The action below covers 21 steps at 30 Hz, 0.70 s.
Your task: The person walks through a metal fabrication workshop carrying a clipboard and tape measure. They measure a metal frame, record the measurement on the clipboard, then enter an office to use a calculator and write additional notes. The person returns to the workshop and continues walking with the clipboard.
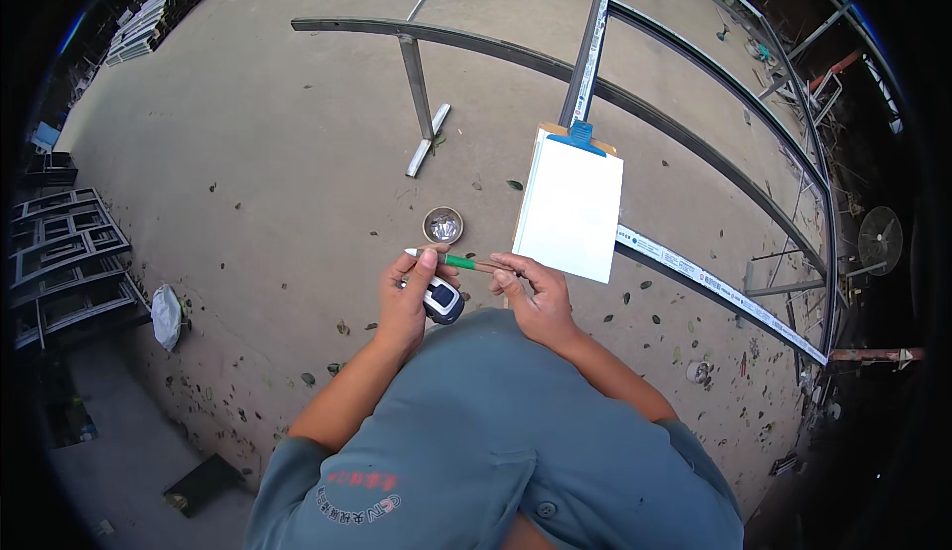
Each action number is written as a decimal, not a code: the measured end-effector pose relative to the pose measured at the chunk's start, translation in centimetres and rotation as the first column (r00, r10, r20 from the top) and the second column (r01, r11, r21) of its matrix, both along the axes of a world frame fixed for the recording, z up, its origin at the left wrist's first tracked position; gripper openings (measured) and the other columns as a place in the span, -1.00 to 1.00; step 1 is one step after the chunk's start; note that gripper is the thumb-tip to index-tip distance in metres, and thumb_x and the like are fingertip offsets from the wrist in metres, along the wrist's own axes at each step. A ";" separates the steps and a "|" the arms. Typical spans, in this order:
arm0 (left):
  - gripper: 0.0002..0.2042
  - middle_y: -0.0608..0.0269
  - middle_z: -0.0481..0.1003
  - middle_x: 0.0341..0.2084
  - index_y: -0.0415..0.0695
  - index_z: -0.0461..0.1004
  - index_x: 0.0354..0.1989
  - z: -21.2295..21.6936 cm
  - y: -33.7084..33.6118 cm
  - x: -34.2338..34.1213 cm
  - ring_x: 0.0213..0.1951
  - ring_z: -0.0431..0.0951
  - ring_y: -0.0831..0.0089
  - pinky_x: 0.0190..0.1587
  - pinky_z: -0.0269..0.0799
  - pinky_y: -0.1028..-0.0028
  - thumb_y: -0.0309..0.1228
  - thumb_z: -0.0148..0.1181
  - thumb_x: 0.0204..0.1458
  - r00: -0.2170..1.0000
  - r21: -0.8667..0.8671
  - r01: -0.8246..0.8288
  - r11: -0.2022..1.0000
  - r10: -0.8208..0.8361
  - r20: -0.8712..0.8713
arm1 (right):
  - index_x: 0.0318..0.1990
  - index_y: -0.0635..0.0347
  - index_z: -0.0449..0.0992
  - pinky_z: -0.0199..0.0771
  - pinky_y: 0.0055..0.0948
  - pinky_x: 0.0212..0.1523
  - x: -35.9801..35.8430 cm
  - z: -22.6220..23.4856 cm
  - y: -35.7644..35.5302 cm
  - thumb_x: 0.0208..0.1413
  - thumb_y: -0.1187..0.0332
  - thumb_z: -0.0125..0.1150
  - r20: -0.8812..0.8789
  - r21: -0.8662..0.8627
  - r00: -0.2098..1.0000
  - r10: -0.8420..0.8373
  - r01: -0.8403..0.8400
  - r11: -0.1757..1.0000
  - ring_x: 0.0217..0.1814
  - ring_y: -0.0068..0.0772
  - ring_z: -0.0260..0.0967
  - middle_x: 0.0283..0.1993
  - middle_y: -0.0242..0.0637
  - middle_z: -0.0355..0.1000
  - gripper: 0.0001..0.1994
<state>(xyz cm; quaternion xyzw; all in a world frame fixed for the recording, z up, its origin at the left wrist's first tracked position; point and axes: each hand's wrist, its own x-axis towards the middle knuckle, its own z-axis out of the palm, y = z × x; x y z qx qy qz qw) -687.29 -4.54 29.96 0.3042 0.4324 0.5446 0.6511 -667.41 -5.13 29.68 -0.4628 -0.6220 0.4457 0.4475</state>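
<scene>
Outdoors, over concrete floor (248,153) strewn with leaf scraps; both hands held close in front of grey-blue shirt (486,431)

Left hand (409,297): fingers (428,260) curled shut around a tape measure (443,300), blue-and-white casing showing at the thumb side, just right of the knuckles. Thumb pressed on the pale end of a green pen (448,260) lying crosswise over the fingers

Right hand (535,297): fingers (516,267) pinched together on the pen's other end, the brownish tip part; pen spans the gap from left thumb to right fingertips, roughly level

Clipboard (572,205) with white sheets and blue clip: just beyond and right of the right fingertips, lower corner close above the hand; contact with the fingers cannot be told. Clip end points away from the body

Small round tin (443,225) with something shiny inside: on the floor, straight beyond the left thumb, near but apart

Long metal profile (591,49) with printed strip: runs away from the clipboard's clip end. Second labelled profile (714,287) slants off to the right of the right fingers

Metal frame rails (476,42) farther out beyond both hands, on an upright leg (416,84). White bag (167,314) well left of the left fingers; stacked window frames (59,252) farther left
</scene>
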 end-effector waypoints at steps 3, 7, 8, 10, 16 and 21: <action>-0.63 0.16 0.54 -0.43 -0.23 0.50 -0.04 0.4 -0.1 0.0 -0.38 0.58 0.44 -0.26 0.62 0.35 -0.14 0.14 0.21 1.000 -0.001 0.013 1.000 -0.013 -0.022 | 0.06 0.38 0.47 0.49 -0.50 -0.21 0.1 0.3 -0.2 0.28 0.38 0.09 0.002 -0.015 1.000 0.022 -0.022 1.000 -0.29 -0.51 0.48 -0.32 -0.24 0.54 -0.71; -0.60 0.15 0.54 -0.45 -0.29 0.48 -0.06 0.3 -0.2 0.2 -0.41 0.57 0.42 -0.32 0.50 0.48 -0.13 0.11 0.22 0.999 0.033 0.012 0.999 -0.011 -0.050 | 0.09 0.36 0.45 0.49 -0.51 -0.18 0.2 0.3 -0.3 0.29 0.39 0.09 -0.048 -0.071 0.996 0.077 -0.080 0.994 -0.28 -0.53 0.47 -0.29 -0.24 0.53 -0.70; -0.61 0.14 0.54 -0.44 -0.28 0.48 -0.06 0.2 -0.2 0.2 -0.41 0.57 0.42 -0.32 0.50 0.48 -0.14 0.11 0.22 0.998 0.035 0.015 0.999 -0.013 -0.055 | 0.09 0.36 0.44 0.49 -0.51 -0.17 0.3 0.3 -0.3 0.29 0.39 0.09 -0.056 -0.083 0.995 0.083 -0.088 0.993 -0.27 -0.53 0.46 -0.28 -0.24 0.53 -0.70; -0.62 0.12 0.55 -0.44 -0.27 0.48 -0.07 0.0 -0.2 0.2 -0.40 0.57 0.42 -0.33 0.50 0.48 -0.15 0.12 0.22 0.998 0.036 0.019 0.999 -0.016 -0.067 | 0.09 0.35 0.44 0.49 -0.51 -0.17 0.4 0.1 -0.3 0.29 0.38 0.08 -0.070 -0.096 0.994 0.089 -0.095 0.991 -0.27 -0.53 0.47 -0.26 -0.23 0.53 -0.70; -0.66 0.09 0.57 -0.41 -0.25 0.48 -0.09 -0.5 -0.4 0.2 -0.40 0.58 0.41 -0.33 0.51 0.47 -0.18 0.13 0.22 0.995 0.053 0.030 0.998 -0.025 -0.100 | 0.05 0.37 0.46 0.51 -0.48 -0.15 0.5 -0.1 -0.4 0.28 0.40 0.09 -0.048 -0.045 0.996 0.077 -0.079 0.996 -0.19 -0.45 0.53 -0.16 -0.16 0.55 -0.73; -0.66 0.09 0.57 -0.41 -0.25 0.48 -0.09 -0.7 -0.4 0.2 -0.40 0.58 0.41 -0.33 0.51 0.47 -0.18 0.12 0.22 0.995 0.045 0.027 0.999 -0.023 -0.096 | 0.03 0.37 0.47 0.52 -0.46 -0.17 0.4 -0.4 -0.5 0.23 0.48 0.13 -0.050 0.055 0.997 0.056 -0.053 0.997 -0.17 -0.32 0.59 -0.09 -0.09 0.54 -0.75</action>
